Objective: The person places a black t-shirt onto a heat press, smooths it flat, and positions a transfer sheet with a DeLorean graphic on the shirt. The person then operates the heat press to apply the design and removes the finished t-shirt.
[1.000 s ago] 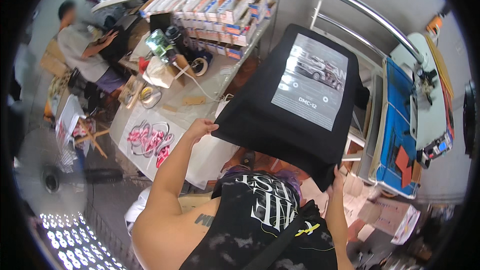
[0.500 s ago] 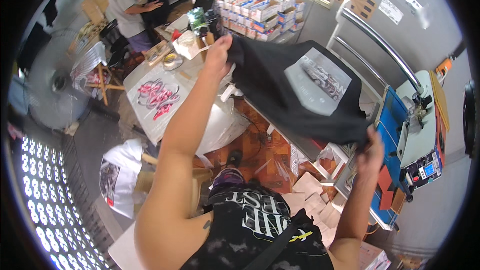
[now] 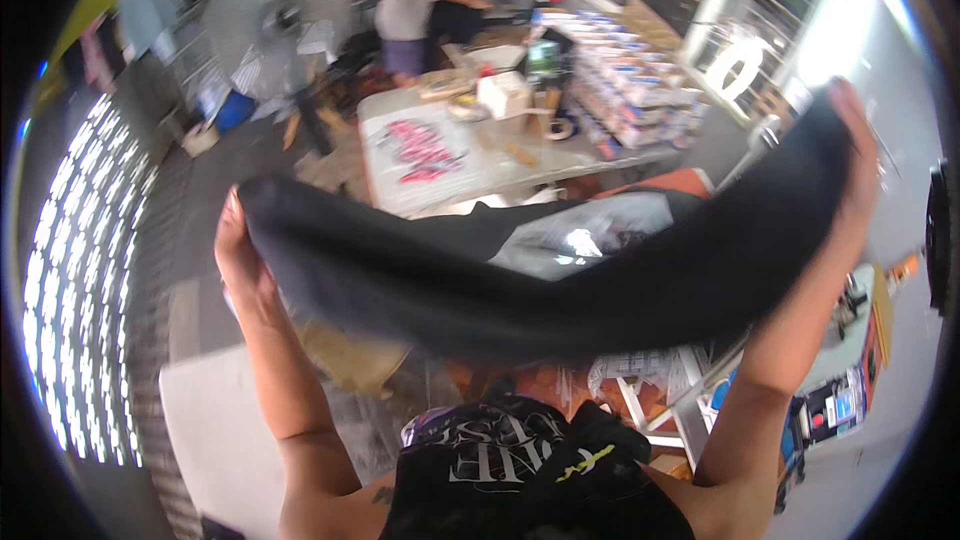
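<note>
A black T-shirt [image 3: 420, 285], blurred by motion, is stretched in the air in front of me. My left hand [image 3: 243, 255] grips one end of it, out to the left. At the far right my raised right hand [image 3: 858, 165] is closed on the other end. The cloth sags between them in a broad curve. On its far part lies a shiny grey printed panel [image 3: 585, 230] that catches the light; the fold nearest me hides some of it. Fingers on both hands are partly covered by the cloth.
Beyond the shirt stands a table [image 3: 500, 180] with a pink-and-black print [image 3: 425, 148] and a tape roll [image 3: 560, 128]. Stacked narrow boxes [image 3: 635, 70] are behind it. A person [image 3: 408, 10] works at the back, near a fan [image 3: 280, 20]. A pale tabletop [image 3: 215, 420] is at my left.
My view has turned to the right. The shirt has swung from above the machine at right to in front of me. My hands have spread apart, the right one rising.
</note>
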Demonstrator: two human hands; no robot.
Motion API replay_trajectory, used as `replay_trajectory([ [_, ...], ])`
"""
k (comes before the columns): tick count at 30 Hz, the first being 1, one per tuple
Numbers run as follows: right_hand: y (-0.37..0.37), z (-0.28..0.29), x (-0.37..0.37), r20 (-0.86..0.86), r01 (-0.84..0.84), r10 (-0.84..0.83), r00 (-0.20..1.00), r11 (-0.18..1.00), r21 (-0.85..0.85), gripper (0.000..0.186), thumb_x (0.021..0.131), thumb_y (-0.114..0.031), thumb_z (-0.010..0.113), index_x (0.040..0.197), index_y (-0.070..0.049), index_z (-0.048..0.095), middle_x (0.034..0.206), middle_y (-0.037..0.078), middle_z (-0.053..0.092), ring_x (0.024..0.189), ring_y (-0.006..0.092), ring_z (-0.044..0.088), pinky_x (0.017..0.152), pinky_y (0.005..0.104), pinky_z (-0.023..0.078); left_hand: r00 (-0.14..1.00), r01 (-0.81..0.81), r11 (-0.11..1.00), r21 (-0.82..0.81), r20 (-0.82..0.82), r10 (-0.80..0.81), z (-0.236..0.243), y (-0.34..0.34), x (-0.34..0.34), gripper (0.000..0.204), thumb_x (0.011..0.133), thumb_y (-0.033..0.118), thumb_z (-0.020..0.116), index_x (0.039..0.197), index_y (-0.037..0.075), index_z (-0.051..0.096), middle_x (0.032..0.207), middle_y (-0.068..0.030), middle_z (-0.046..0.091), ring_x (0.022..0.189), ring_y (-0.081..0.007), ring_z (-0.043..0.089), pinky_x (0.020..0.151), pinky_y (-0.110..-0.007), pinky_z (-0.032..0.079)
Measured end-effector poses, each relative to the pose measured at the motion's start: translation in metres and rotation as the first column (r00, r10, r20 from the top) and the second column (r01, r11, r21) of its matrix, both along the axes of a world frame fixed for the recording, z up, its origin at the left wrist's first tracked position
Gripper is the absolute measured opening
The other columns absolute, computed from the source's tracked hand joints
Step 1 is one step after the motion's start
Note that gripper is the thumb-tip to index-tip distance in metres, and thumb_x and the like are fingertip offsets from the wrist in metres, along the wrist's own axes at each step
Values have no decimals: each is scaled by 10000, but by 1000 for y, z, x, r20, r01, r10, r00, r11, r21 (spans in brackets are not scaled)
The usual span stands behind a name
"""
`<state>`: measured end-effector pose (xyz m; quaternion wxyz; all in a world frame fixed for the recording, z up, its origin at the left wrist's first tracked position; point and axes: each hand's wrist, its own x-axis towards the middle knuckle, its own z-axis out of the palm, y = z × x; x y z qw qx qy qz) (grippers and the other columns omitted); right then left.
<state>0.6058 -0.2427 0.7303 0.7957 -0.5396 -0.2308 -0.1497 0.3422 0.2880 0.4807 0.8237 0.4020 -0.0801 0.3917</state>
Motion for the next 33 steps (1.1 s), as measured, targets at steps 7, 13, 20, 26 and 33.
replay_trajectory([
  [7,283,-23,-83,-20,-732,734,679,675,-96,326,982,-138,663,1260,21,602,1139,78,704,1128,204,655,1027,359,498,474,-858,508,70,489,733,110,-22,-442,331,1034,83,429,1247,-134,561,1216,-255,666,1082,-305,683,887,-374,591],
  [13,446,-138,-219,-379,-954,876,300,264,-143,164,920,-197,728,1038,-103,663,957,9,673,885,156,657,871,347,536,198,-980,196,40,55,979,117,-139,-638,309,1006,126,580,1221,-93,606,1257,-208,665,1131,-295,673,1051,-427,519],
  [20,550,-370,-312,-573,-987,808,140,69,-145,181,969,-172,695,1065,-32,634,1029,38,671,982,161,598,933,336,471,128,-984,160,78,-311,942,-52,-228,-650,193,987,178,582,1110,57,670,1154,-84,712,1100,-236,672,1032,-394,509],
  [26,501,-498,-309,-724,-870,545,423,22,-492,126,928,-129,729,951,-24,664,888,50,673,814,158,602,772,332,502,-660,-746,-187,639,-748,76,-185,-311,-544,189,921,180,667,1034,28,666,1024,-89,709,990,-285,672,912,-406,520],
  [33,490,-496,-395,-683,-785,704,195,-306,-539,253,919,-127,737,1106,33,676,1007,96,717,908,164,661,814,322,536,-481,-352,263,898,-415,772,-207,-201,-296,936,766,263,889,1509,-1,385,1373,-244,537,1295,-398,507,1104,-465,412],
])
